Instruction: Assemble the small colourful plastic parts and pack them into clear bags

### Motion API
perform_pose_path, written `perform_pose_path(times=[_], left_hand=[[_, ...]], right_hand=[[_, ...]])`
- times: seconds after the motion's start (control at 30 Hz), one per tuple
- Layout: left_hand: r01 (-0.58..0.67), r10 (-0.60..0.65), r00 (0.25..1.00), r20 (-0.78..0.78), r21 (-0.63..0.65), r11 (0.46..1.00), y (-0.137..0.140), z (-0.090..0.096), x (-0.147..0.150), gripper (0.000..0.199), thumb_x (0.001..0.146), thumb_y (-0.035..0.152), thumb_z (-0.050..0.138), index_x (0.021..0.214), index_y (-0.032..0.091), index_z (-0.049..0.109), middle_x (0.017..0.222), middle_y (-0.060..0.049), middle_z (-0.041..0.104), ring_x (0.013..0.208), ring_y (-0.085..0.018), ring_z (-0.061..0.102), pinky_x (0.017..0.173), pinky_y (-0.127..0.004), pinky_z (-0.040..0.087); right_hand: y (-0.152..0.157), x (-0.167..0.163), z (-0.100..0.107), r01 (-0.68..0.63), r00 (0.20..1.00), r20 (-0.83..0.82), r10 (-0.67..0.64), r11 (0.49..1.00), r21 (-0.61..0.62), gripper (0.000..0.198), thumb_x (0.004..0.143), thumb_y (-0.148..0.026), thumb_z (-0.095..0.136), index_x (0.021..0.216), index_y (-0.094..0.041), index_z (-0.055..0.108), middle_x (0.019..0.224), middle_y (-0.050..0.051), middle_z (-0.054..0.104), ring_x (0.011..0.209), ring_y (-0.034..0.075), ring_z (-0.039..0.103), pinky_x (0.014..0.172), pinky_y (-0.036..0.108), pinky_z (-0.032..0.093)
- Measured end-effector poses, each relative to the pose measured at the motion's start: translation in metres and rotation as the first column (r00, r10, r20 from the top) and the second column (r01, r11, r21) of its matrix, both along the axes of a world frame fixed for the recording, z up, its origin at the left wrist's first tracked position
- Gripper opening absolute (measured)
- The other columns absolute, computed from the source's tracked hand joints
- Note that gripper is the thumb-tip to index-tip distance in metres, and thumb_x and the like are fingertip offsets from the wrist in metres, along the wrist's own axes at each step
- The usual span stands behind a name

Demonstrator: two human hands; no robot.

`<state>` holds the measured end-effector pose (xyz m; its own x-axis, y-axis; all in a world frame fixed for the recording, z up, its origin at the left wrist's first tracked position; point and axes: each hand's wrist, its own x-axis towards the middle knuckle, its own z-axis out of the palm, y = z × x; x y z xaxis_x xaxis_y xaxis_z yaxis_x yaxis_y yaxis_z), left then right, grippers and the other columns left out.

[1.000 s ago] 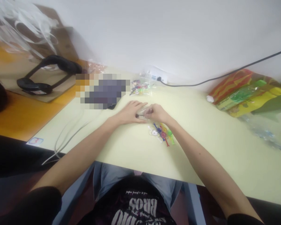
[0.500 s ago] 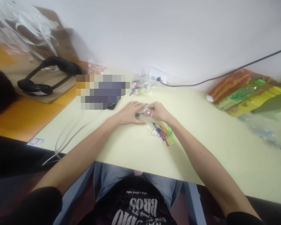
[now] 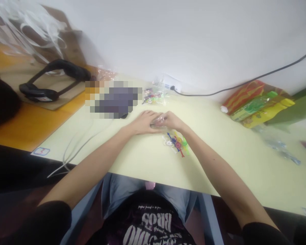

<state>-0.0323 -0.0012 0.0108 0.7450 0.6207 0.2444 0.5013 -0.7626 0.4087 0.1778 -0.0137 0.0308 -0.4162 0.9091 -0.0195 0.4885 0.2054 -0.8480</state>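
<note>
Over the middle of the pale yellow tabletop, my left hand [image 3: 145, 123] curves with its thumb and fingers around the left side of a small clear plastic bag [image 3: 159, 120]. My right hand [image 3: 172, 120] pinches the same bag from the right with bent fingers. What lies inside the bag is too blurred to name. Just below my right hand is a small pile of colourful plastic pieces [image 3: 177, 142], blue, red, yellow, green and white. Farther back, a clear bag of similar colourful pieces [image 3: 153, 96] rests on the table.
Black headphone-like gear [image 3: 42, 94] sits on cardboard at the left. A pixelated dark object [image 3: 116, 100] stands left of my hands, near white cables [image 3: 76, 153]. A power strip [image 3: 172, 83] with a black cord lies by the wall. Bright snack packaging [image 3: 260, 105] and crumpled plastic [image 3: 277, 143] are at right.
The small dark piece with a thin stem, seen before at my left thumb, is now mostly hidden between my hands. My left thumb has moved slightly up against the bag.
</note>
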Motion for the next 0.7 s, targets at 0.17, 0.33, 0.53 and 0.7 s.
perform_pose_path(times=[0.17, 0.33, 0.53, 0.7], left_hand=[[-0.007, 0.007, 1.0, 0.0, 0.008, 1.0, 0.0, 0.0, -0.001, 0.093, 0.082, 0.077, 0.063, 0.157, 0.027, 0.04, 0.149, -0.009, 0.056, 0.139, -0.034, 0.045, 0.12, -0.047, 0.029], [-0.002, 0.002, 1.0, -0.015, 0.019, 1.0, -0.001, 0.001, -0.003, 0.091, 0.081, 0.073, 0.066, 0.155, 0.026, 0.042, 0.147, -0.008, 0.057, 0.138, -0.033, 0.045, 0.118, -0.046, 0.031], [-0.018, 0.018, 0.999, -0.028, 0.023, 1.0, -0.002, 0.001, -0.004, 0.087, 0.081, 0.077, 0.064, 0.151, 0.028, 0.047, 0.145, -0.008, 0.057, 0.138, -0.034, 0.045, 0.119, -0.048, 0.031], [-0.03, 0.031, 0.998, -0.047, 0.023, 0.999, -0.001, -0.002, -0.003, 0.089, 0.082, 0.076, 0.063, 0.154, 0.027, 0.044, 0.149, -0.009, 0.054, 0.14, -0.034, 0.042, 0.12, -0.047, 0.028]], right_hand=[[-0.002, 0.001, 0.006, 0.025, 1.0, -0.006, -0.026, 0.996, -0.089, 0.03, 0.067, -0.037, 0.082, 0.084, -0.013, 0.083, 0.08, 0.004, 0.077, 0.078, 0.021, 0.068, 0.076, 0.029, 0.051], [-0.002, -0.003, 0.01, 0.006, 1.0, -0.011, -0.007, 0.996, -0.085, 0.032, 0.066, -0.041, 0.082, 0.084, -0.014, 0.083, 0.079, 0.003, 0.076, 0.079, 0.02, 0.066, 0.077, 0.029, 0.051], [-0.011, -0.004, 0.024, -0.035, 0.998, 0.048, 0.045, 0.981, -0.193, 0.04, 0.067, -0.048, 0.08, 0.082, -0.012, 0.081, 0.076, 0.003, 0.071, 0.072, 0.016, 0.058, 0.067, 0.028, 0.046], [-0.012, 0.015, 0.033, 0.007, 0.999, 0.038, -0.003, 0.992, -0.128, 0.037, 0.067, -0.035, 0.074, 0.095, -0.013, 0.082, 0.076, 0.002, 0.069, 0.07, 0.014, 0.053, 0.066, 0.027, 0.042]])
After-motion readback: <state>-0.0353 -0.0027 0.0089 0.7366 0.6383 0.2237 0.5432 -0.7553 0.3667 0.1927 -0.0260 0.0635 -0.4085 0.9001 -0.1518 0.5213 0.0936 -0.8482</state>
